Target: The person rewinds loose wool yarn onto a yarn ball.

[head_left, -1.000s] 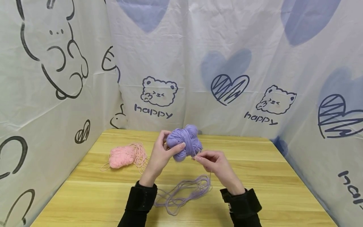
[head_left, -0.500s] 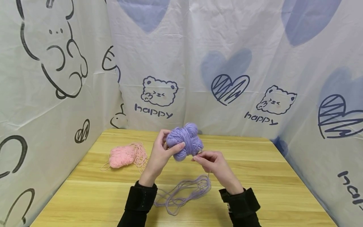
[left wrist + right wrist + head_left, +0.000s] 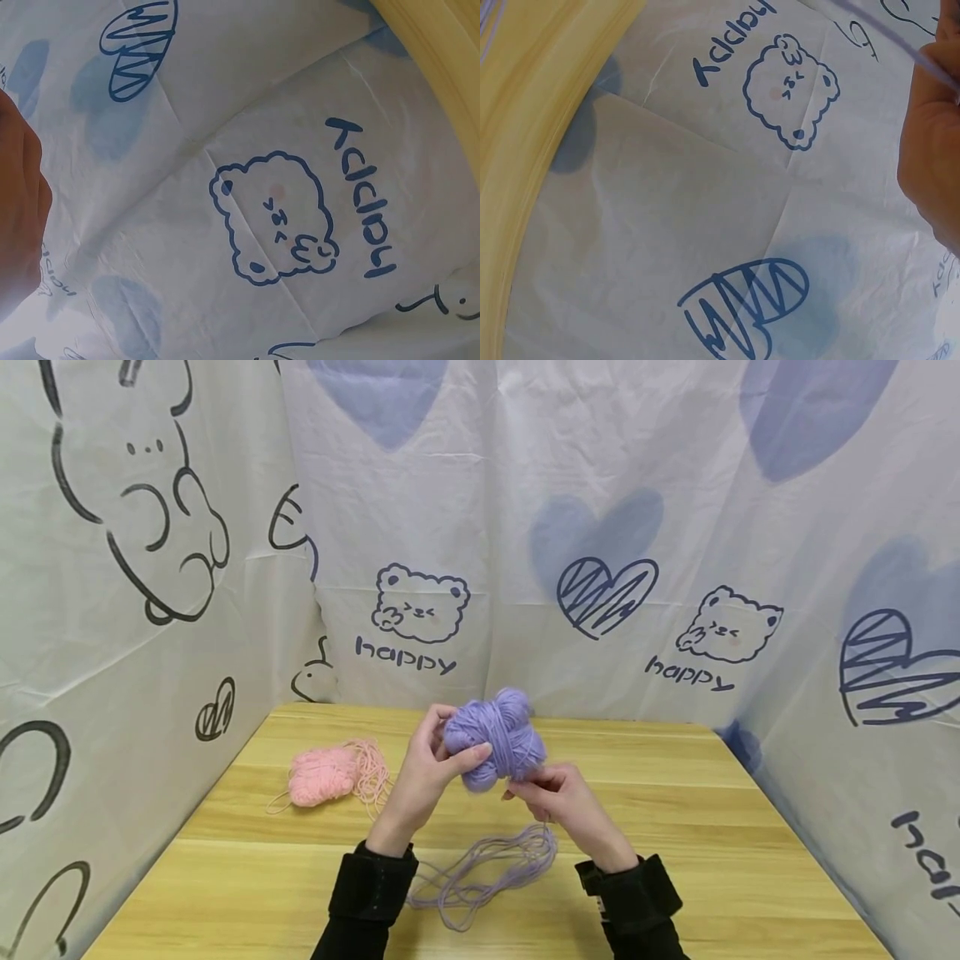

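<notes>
Mid-frame above the counter (image 3: 675,827): left hand (image 3: 427,768) grip curled around the purple yarn ball (image 3: 495,739), right hand (image 3: 558,793) grip pinched on its loose strand (image 3: 551,817).

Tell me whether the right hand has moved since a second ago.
Yes. The right hand has shifted slightly down and toward the loose purple strands on the table, under the purple yarn ball.
</notes>
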Motion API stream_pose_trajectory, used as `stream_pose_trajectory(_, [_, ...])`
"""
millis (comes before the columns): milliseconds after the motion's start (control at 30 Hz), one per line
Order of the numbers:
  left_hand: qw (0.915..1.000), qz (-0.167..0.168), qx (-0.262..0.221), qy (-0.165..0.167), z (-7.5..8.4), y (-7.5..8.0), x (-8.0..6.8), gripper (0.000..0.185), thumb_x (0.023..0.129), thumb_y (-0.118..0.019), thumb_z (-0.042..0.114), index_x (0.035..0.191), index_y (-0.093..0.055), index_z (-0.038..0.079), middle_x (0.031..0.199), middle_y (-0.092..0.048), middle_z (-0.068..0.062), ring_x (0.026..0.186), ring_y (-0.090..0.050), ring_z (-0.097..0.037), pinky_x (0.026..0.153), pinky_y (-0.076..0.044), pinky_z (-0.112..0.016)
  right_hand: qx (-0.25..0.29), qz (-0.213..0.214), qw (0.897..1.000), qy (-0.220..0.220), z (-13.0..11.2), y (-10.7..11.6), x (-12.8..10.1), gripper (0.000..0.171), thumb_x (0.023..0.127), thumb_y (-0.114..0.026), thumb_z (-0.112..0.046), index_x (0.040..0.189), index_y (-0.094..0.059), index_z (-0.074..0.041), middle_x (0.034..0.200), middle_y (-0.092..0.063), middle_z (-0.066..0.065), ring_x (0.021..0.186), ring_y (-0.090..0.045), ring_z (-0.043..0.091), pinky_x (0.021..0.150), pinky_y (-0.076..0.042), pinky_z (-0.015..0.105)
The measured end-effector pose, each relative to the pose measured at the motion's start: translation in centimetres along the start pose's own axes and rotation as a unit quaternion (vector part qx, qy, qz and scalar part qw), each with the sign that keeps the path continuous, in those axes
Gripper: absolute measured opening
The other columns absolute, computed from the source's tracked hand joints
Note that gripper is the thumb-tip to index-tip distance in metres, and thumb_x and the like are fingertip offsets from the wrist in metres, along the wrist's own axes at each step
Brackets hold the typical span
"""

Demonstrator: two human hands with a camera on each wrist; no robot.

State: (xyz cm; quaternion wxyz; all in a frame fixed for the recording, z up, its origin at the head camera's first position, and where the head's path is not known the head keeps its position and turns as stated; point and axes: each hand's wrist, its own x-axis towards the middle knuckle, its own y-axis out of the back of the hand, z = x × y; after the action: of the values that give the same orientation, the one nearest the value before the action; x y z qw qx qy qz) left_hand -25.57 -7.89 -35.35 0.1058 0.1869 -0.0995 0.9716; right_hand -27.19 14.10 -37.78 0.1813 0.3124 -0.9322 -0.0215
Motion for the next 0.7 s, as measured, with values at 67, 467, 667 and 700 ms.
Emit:
stream_pose_trajectory(67, [0.9999, -0.012, -0.005, -0.002, 0.0, 0.0, 0.0, 0.047, 0.084, -0.07, 0.011, 0.122, -0.043, 0.012, 0.124, -0.056, -0.012, 0.111, -0.061, -0.021, 0.093, -0.053, -0.032, 0.006, -0.004, 1.0, 0.001, 0.1, 0.0, 0.0, 0.018, 0.096, -0.056, -0.008, 0.097, -0.073, -0.013, 0.08, -0.069, -0.009, 0.05, -0.033, 0.011, 0.044, -0.026, 0.032])
stream_pose_trajectory(467, [0.9908, -0.134, 0.0, 0.016, 0.2, 0.2, -0.4, 0.045, 0.086, -0.067, 0.011, 0.127, -0.05, 0.01, 0.116, -0.059, -0.009, 0.098, -0.062, -0.018, 0.085, -0.056, -0.036, -0.012, -0.01, 1.0, 0.001, -0.2, 0.9, -0.8, 0.02, 0.087, -0.051, 0.007, 0.074, -0.056, -0.008, 0.062, -0.041, -0.01, 0.052, -0.034, 0.005, 0.045, -0.026, 0.032])
stream_pose_trajectory(667, [0.9818, -0.187, 0.028, 0.016, 0.0, 0.3, -0.4, 0.046, 0.084, -0.07, 0.018, 0.126, -0.053, 0.008, 0.117, -0.059, -0.012, 0.101, -0.061, -0.022, 0.087, -0.055, -0.039, -0.059, 0.008, 0.998, -0.029, -0.4, 1.4, -0.9, 0.016, 0.087, -0.051, 0.007, 0.072, -0.048, 0.002, 0.062, -0.043, -0.009, 0.053, -0.037, 0.004, 0.046, -0.032, 0.026])
stream_pose_trajectory(700, [0.9808, -0.192, 0.03, 0.016, -0.1, 0.3, -0.4, 0.046, 0.084, -0.07, 0.018, 0.126, -0.054, 0.008, 0.118, -0.059, -0.012, 0.102, -0.061, -0.023, 0.087, -0.056, -0.039, -0.064, 0.016, 0.997, -0.033, -0.4, 1.5, -0.9, 0.013, 0.086, -0.052, 0.007, 0.074, -0.052, 0.003, 0.063, -0.045, -0.009, 0.053, -0.038, 0.004, 0.046, -0.033, 0.025])
